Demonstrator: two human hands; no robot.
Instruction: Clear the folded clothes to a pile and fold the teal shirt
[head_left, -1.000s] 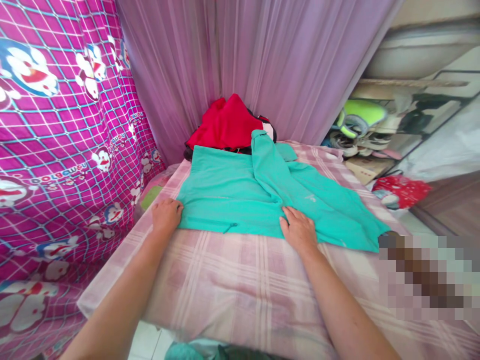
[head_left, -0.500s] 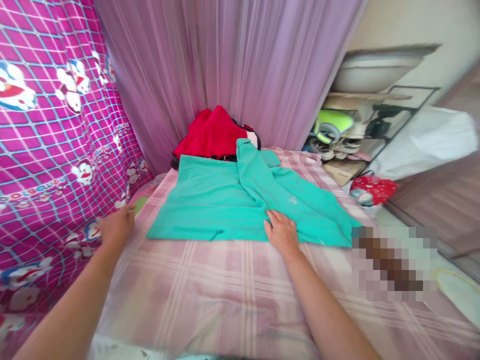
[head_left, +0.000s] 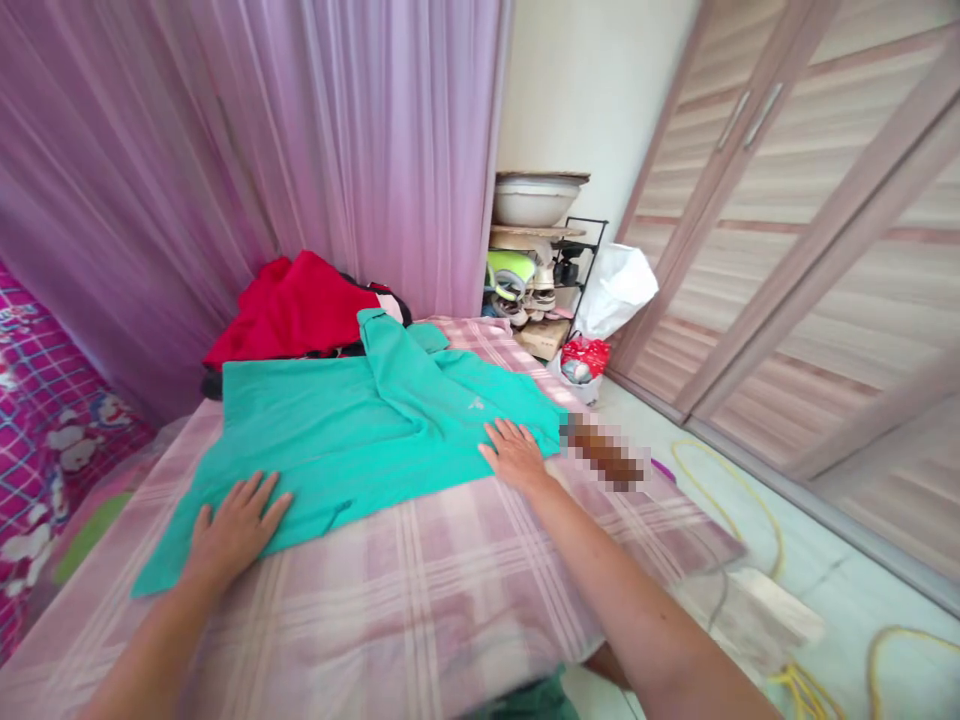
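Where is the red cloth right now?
The red cloth lies heaped at the far end of the checked table, left of centre in the head view, just behind the teal shirt and in front of the purple curtain.

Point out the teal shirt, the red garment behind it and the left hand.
teal shirt (head_left: pixel 322 430), head view, on the flat body panel.
red garment (head_left: pixel 296 310), head view, on the middle of the heap.
left hand (head_left: pixel 232 525), head view, on the back of the hand, flat on the shirt's hem.
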